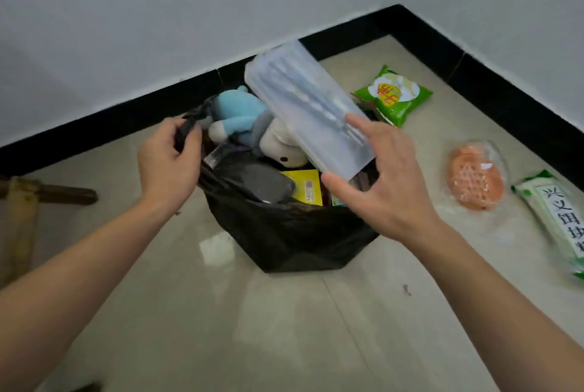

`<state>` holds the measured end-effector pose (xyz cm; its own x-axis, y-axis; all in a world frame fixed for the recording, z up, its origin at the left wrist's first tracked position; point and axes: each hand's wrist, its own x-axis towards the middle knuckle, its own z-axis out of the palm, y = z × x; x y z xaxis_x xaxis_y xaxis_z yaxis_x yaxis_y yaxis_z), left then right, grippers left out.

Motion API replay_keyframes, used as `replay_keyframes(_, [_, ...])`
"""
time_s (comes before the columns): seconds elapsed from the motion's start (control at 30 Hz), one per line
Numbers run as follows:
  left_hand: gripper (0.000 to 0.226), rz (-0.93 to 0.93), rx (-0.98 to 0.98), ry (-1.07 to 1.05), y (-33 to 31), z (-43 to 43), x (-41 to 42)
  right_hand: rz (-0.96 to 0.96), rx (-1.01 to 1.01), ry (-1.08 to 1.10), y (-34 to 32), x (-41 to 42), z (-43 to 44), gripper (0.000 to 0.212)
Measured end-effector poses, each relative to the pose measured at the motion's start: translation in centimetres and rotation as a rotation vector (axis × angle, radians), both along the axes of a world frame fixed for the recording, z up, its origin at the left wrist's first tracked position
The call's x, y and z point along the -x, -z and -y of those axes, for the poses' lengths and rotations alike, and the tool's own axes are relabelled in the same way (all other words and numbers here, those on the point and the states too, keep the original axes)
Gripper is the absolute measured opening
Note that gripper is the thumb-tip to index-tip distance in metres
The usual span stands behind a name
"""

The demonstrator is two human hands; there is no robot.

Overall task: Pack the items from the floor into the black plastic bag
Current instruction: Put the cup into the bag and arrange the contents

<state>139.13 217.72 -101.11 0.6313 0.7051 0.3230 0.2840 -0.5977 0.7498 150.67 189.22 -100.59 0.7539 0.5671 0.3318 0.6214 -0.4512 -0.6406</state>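
A black plastic bag (290,240) stands open on the tiled floor near the wall corner. Inside it lie a blue and white plush toy (243,116), a dark grey packet (265,183) and a yellow packet (303,186). My left hand (167,164) grips the bag's left rim. My right hand (379,183) holds the lower end of a long clear plastic box (303,107), tilted over the bag's opening. On the floor to the right lie a green snack packet (395,94), an orange item in clear wrap (477,176) and a long green and white packet (559,221).
Two white walls with a black skirting (493,75) meet just behind the bag. A wooden leg or frame (47,192) juts in at the left edge. Beige floor tiles (284,328) lie in front of the bag.
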Motion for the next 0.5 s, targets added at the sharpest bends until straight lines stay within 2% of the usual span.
replay_keyframes(0.13, [0.009, 0.157, -0.037, 0.076, -1.5, 0.5, 0.8, -0.056, 0.253, -0.339, 2.4, 0.9, 0.7, 0.073])
replay_keyframes(0.2, [0.007, 0.21, -0.077, 0.143, -1.9, 1.2, 1.0, -0.076, 0.288, -0.422, 3.2, 1.4, 0.6, 0.073])
replay_keyframes(0.33, [0.004, 0.217, -0.127, 0.204, -2.0, 2.0, 1.2, -0.06, 0.12, -0.422, 3.4, 1.2, -1.6, 0.063])
replay_keyframes(0.4, [0.01, 0.208, -0.15, 0.209, -2.1, 2.2, 1.0, -0.025, 0.033, -0.383, 3.3, 1.0, -3.3, 0.057])
replay_keyframes(0.5, [0.017, 0.189, -0.185, 0.222, -2.1, 2.5, 0.7, 0.036, 0.071, -0.379, 4.2, 1.7, -5.5, 0.048])
